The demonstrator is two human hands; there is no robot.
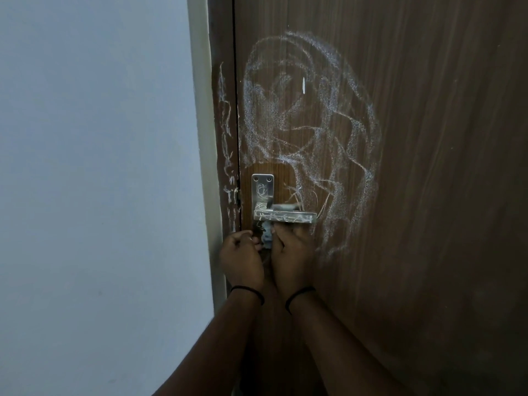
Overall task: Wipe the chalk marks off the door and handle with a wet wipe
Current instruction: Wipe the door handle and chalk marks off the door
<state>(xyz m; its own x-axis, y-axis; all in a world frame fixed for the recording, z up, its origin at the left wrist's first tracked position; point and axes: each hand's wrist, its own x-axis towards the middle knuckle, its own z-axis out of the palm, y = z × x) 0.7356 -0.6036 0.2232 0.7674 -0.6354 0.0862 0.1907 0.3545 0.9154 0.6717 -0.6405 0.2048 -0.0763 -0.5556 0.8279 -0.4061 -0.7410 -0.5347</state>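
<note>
I am pinching the wet wipe (266, 238) between my left hand (241, 257) and right hand (290, 252), just under the handle (284, 218). Chalk marks (308, 124) are sitting at twelve o'clock on the door (428, 167). If I'm rubbing too softly, the wipe may be just smearing chalk.

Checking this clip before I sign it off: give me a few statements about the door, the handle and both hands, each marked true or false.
1. Chalk marks cover the door above the handle. True.
2. The handle is already free of chalk. False: scribbles show along the lever and its plate.
3. Both hands are below the handle, with the wet wipe between them. True.
4. The left hand rests flat on the wall. False: it is at the wipe, fingers curled.
5. The right hand has a wristband. True.
</note>
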